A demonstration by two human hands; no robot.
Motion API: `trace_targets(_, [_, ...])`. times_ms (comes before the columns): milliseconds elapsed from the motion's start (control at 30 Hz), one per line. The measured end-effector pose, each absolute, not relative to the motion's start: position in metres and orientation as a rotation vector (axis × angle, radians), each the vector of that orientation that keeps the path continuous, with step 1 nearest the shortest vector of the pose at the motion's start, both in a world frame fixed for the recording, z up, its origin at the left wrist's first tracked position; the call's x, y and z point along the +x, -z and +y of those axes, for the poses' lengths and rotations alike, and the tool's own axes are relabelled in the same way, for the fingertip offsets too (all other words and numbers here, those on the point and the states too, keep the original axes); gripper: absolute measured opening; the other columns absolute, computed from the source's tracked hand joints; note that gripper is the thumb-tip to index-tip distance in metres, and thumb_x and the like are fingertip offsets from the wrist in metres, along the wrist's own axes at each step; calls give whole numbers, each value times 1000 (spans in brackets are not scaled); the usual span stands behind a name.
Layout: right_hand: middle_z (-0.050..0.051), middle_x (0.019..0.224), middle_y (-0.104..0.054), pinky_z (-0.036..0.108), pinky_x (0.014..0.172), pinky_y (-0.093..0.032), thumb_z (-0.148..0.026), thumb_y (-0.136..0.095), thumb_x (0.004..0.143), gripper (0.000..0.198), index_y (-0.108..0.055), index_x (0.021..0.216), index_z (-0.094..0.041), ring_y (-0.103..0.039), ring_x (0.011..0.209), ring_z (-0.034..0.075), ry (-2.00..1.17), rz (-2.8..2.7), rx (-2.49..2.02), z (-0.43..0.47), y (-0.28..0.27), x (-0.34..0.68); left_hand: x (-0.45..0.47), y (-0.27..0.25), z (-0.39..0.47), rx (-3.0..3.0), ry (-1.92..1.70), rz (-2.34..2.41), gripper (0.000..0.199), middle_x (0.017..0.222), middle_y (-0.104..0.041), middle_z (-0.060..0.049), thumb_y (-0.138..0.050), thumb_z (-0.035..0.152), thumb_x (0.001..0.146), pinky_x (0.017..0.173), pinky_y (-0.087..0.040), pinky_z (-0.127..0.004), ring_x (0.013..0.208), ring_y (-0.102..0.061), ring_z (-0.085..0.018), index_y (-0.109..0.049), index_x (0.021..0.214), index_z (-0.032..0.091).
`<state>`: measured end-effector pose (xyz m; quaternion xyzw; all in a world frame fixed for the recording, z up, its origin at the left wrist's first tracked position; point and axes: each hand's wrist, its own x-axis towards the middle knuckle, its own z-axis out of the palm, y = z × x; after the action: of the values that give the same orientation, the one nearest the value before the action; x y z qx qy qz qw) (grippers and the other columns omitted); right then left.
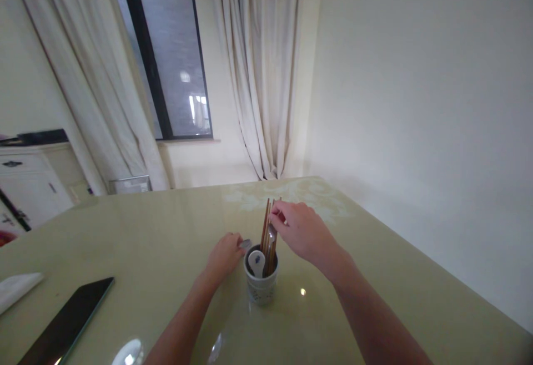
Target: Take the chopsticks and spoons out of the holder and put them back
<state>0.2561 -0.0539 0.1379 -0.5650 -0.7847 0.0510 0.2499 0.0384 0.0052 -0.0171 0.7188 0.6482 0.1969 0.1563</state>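
Note:
A light grey utensil cup (261, 287) with a dotted pattern stands upright on the table. Inside it are a white ceramic spoon (257, 263) with a dark mark and several brown wooden chopsticks (265, 226). My right hand (303, 231) reaches over the cup from the right, thumb and forefinger pinched at a metal spoon (272, 233) in front of the chopsticks. At the cup's left rim is my left hand (226, 254), fingers curled close to another shiny metal piece (245, 243), perhaps a spoon's bowl. Whether those fingers grip it or the cup is unclear.
The glossy pale green table (166, 243) reflects lights. A dark flat device (69, 323) and a white paper-like item (19, 288) lie at the left. A wall (425, 110) borders the right side; curtains (264, 76) and a window (172, 54) are behind.

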Motion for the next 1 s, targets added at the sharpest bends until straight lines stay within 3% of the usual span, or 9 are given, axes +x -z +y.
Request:
trace_targets(133, [4, 88, -80, 28, 67, -36, -24, -62, 102, 15, -75, 94, -23, -70, 78, 20, -124, -2085, -1515, -56, -143, 258, 29, 2, 8, 1993, -669, 1803, 7, 87, -80, -6, -67, 17, 87, 75, -47, -28, 84, -72, -21, -71, 82, 19])
trace_targets(267, [3, 82, -78, 28, 70, -40, -26, -64, 104, 18, -75, 91, -21, -69, 74, 18, -135, -2013, -1351, -56, -144, 254, 19, -42, 0, 1935, -954, 1711, 13, 85, -79, -5, -63, 28, 91, 73, -49, -29, 79, -71, -20, -73, 91, 19])
trace_targets(367, [3, 89, -78, 27, 71, -46, -31, -69, 103, 12, -75, 106, -21, -70, 74, 16, -233, -1957, -1113, -57, -140, 245, 23, -84, -20, 1744, -1391, 1360, 30, 80, -78, -4, -75, 47, 84, 66, -50, -28, 71, -69, -20, -75, 91, 18])
trace_targets(467, [3, 102, -79, 25, 70, -52, -31, -76, 98, 27, -71, 123, -21, -70, 76, 14, -399, -1913, -887, -61, -138, 236, 38, -116, -45, 1649, -1556, 1010, 32, 87, -81, -5, -84, 48, 79, 72, -57, -28, 79, -72, -19, -76, 88, 19])
trace_targets(633, [-1, 90, -78, 21, 69, -53, -16, -73, 95, 13, -73, 106, -22, -72, 78, 13, -509, -1852, -728, -68, -141, 232, 56, -130, -63, 1625, -1586, 835, 27, 81, -79, -2, -88, 43, 80, 72, -59, -26, 74, -71, -15, -77, 87, 18])
trace_targets(833, [1, 89, -79, 25, 74, -54, -18, -63, 101, 11, -74, 102, -21, -74, 78, 15, -384, -1764, -799, -55, -136, 243, 53, -121, -53, 1544, -1594, 846, 34, 98, -81, -4, -87, 45, 83, 87, -61, -30, 93, -74, -17, -76, 103, 20])
trace_targets(1000, [0, 85, -80, 26, 70, -50, -17, -66, 99, 9, -74, 99, -21, -73, 74, 16, -367, -1804, -961, -42, -125, 244, 50, -118, -50, 1519, -1630, 889, 34, 96, -80, -4, -87, 45, 83, 84, -61, -29, 89, -73, -16, -75, 103, 20])
